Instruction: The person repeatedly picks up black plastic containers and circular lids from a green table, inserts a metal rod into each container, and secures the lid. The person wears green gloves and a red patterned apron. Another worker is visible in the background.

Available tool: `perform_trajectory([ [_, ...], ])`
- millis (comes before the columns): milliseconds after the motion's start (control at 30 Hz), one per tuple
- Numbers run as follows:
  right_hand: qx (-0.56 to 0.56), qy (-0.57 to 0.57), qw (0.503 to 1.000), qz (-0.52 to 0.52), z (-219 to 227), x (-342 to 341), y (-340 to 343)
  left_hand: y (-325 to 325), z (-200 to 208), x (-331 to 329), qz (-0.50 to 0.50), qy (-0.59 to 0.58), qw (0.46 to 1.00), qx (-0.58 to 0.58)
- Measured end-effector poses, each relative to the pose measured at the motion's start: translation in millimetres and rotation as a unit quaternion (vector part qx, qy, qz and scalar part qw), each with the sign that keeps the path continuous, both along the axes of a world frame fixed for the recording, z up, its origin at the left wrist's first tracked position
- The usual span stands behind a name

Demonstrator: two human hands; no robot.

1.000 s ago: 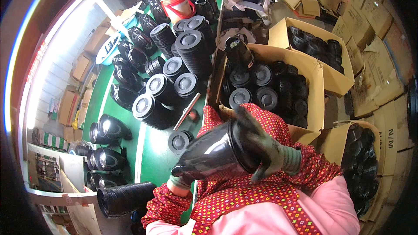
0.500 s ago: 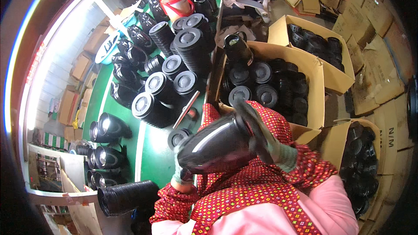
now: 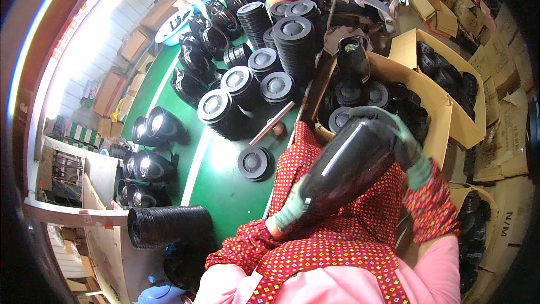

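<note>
The green table [image 3: 225,191] has many black lids [image 3: 253,163] waiting. The box [image 3: 433,107] is partly full of black pots. 2 gloved hands, left [image 3: 292,211] and right [image 3: 408,146], grip 1 pot [image 3: 343,166] over the lap.

The black shell [image 3: 343,169] hides most of the left hand [image 3: 292,211], and the far boxes [image 3: 433,0] look blurry
</note>
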State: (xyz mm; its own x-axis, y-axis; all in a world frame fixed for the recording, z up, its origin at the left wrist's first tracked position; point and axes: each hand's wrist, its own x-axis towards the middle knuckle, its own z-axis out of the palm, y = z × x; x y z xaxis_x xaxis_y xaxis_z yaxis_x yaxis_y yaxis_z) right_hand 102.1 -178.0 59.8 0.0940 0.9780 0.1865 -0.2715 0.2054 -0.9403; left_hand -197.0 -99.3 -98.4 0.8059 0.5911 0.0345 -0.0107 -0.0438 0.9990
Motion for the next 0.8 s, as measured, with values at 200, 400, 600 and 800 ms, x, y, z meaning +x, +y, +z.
perform_trajectory([
  [200, -0.101, -0.233, 0.955, 0.150, -79, 16, 38, 117, 84, -5, -0.022, 0.203, 0.894, 0.399],
  [400, -0.140, -0.194, 0.963, 0.124, -104, -25, 54, 214, 13, -5, -0.009, 0.394, 0.807, 0.439],
  [600, 0.036, -0.395, 0.908, -0.134, -79, -20, 48, 187, 52, 33, 0.030, 0.301, 0.873, 0.382],
  [800, 0.137, -0.581, 0.782, -0.179, -49, 27, 83, 134, 165, 79, -0.112, 0.186, 0.910, 0.354],
])
